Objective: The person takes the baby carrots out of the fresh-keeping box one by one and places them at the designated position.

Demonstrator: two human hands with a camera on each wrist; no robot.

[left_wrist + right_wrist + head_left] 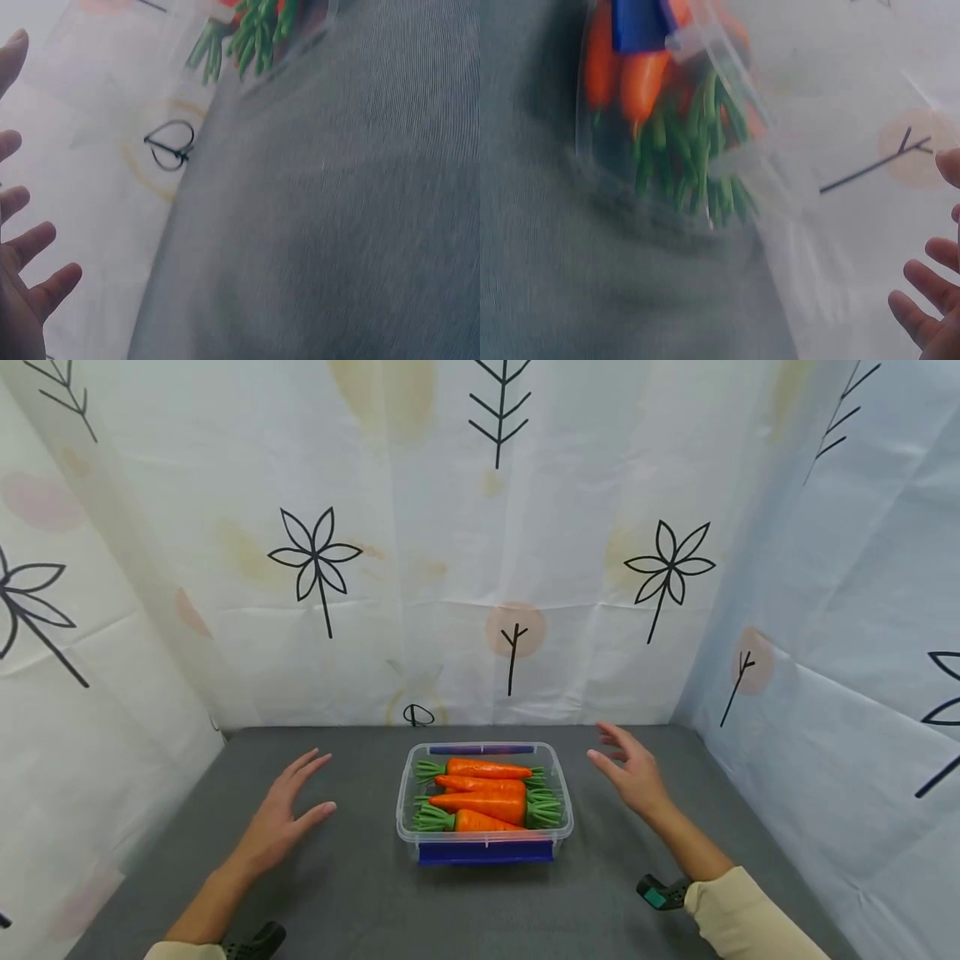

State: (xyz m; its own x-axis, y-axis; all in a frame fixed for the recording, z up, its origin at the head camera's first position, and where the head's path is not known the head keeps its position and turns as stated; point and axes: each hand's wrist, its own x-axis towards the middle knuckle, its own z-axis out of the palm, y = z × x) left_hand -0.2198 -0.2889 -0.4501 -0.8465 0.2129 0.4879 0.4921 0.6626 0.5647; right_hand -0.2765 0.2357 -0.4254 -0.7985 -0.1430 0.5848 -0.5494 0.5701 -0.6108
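A clear plastic container [567, 814] with blue side clips sits on the grey table, holding several orange carrots [480, 803] with green tops. No lid shows over it in the head view. To its left my left hand [279, 818] hovers with spread, relaxed fingers, holding nothing. On the other side my right hand [633, 772] is raised, its fingers apart and likewise touching nothing. The left wrist view catches green carrot tops [255, 37] at the top. In the right wrist view, carrots [641, 82] show through the container's wall, with right-hand fingers [919, 319] at the edge.
The grey table [360, 902] ends at the back against a white patterned sheet [420, 568]. More of this sheet hangs at the left and right sides. A dark band with a device [663, 892] is on the right wrist; another dark device [258, 942] is by the left wrist.
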